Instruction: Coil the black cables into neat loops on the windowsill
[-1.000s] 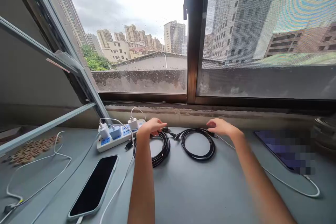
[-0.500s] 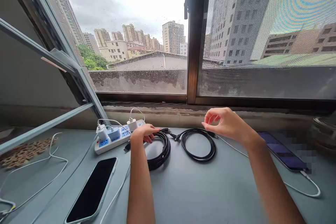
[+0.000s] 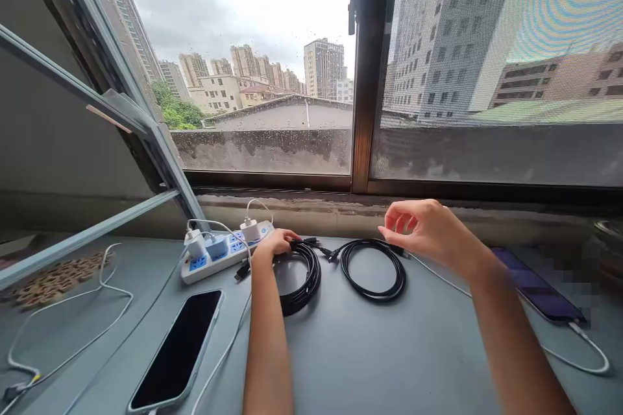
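Two coils of black cable lie on the grey-blue table. My left hand (image 3: 276, 244) is at the top left of the left black cable (image 3: 311, 282), with its fingers curled over the loops; the fingertips are partly hidden. Dark plugs of this cable stick out past the fingers and to the left of the wrist. To the right lies the other black cable (image 3: 374, 298), in a thinner loop, with a plug end pointing toward the first coil. My right hand (image 3: 421, 227) hovers above its upper right side, fingers loosely bent, thumb apart, holding nothing.
A white power strip (image 3: 214, 266) with chargers stands at the back left. One phone (image 3: 178, 350) lies front left, another phone (image 3: 540, 285) right, with a white charging cable (image 3: 579, 369). A metal frame (image 3: 160, 162) leans at left, below the window.
The fingers of my left hand have come down and curled onto the left coil. My right hand stays raised with little change. The whole view has shifted slightly.
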The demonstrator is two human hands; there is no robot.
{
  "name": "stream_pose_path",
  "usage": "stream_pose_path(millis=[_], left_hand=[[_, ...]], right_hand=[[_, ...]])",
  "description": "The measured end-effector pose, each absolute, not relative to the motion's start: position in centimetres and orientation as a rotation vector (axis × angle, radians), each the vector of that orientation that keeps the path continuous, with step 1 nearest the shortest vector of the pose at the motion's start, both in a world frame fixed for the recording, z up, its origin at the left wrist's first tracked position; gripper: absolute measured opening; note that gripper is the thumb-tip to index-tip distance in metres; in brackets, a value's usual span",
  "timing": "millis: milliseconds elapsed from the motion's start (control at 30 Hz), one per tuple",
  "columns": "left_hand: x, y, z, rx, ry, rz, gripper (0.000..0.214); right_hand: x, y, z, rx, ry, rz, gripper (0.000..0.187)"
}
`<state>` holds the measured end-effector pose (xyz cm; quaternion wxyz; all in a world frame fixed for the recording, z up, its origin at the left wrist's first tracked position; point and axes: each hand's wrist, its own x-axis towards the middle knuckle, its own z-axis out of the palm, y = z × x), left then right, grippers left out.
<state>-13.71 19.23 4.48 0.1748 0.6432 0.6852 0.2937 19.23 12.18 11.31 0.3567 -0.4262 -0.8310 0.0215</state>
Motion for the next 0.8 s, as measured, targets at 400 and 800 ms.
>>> stream_pose_path(millis=[400, 800], left_hand=[[-13.9, 18.3, 4.9, 1.831, 1.819, 1.123, 0.007], [-15.3, 16.7, 8.3, 1.769, 1.709, 1.449, 0.039]], right_hand=[[19.6, 10.8, 11.9, -1.035, -2.09, 0.083, 0.023], [20.0, 9.5, 12.7, -0.946, -2.054, 0.163, 0.017]])
